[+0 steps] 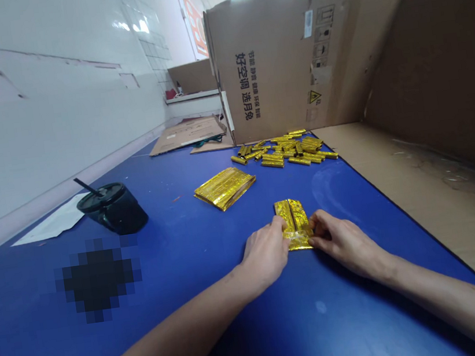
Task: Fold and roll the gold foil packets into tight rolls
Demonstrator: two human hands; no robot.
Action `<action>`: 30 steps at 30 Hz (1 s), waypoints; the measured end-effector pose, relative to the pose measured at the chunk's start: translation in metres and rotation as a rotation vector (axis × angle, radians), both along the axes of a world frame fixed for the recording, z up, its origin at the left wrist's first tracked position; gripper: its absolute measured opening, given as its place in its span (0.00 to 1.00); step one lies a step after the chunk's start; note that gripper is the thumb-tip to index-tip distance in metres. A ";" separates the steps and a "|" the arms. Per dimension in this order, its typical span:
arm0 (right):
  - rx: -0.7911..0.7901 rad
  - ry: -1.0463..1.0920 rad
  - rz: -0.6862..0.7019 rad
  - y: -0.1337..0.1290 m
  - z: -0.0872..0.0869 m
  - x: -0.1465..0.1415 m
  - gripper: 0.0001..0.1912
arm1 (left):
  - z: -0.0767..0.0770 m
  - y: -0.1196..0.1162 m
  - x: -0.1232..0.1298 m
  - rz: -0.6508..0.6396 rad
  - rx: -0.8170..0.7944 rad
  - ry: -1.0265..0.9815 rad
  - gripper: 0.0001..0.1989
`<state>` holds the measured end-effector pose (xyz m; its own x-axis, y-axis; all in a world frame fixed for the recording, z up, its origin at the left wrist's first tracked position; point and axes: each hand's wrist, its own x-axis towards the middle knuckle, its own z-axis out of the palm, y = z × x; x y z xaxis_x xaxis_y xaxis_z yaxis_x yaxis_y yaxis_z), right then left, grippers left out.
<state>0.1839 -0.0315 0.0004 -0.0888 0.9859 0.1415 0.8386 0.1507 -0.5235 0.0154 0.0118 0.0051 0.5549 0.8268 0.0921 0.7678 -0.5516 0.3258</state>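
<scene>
A shiny gold foil paper (300, 241) lies on the blue table, its near edge folded over into a flat band and a dark seam running down the middle of its far part. My left hand (267, 251) grips its left side, with thumb and fingers pressed together at the fold. At the opposite end of that fold, my right hand (344, 242) pinches the right edge between bent fingers. Farther off to the left rests a stack of flat gold foil papers (225, 188). Beyond my hands is a loose pile of small rolled or folded gold foil pieces (273, 157).
A black lidded cup with a straw (114, 210) stands at left on a white sheet (51, 223). Near it is a blurred dark patch (98, 278). A big cardboard box (275, 68) walls off the back and right; flat cardboard (188, 134) lies behind.
</scene>
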 end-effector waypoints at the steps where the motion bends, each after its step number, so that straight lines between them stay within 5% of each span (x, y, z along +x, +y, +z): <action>1: 0.012 -0.009 -0.002 -0.001 -0.001 0.000 0.05 | 0.001 -0.001 0.000 -0.003 0.018 0.021 0.12; 30: 0.111 -0.445 0.063 -0.009 0.002 -0.001 0.11 | 0.005 -0.004 -0.004 -0.116 0.187 0.244 0.07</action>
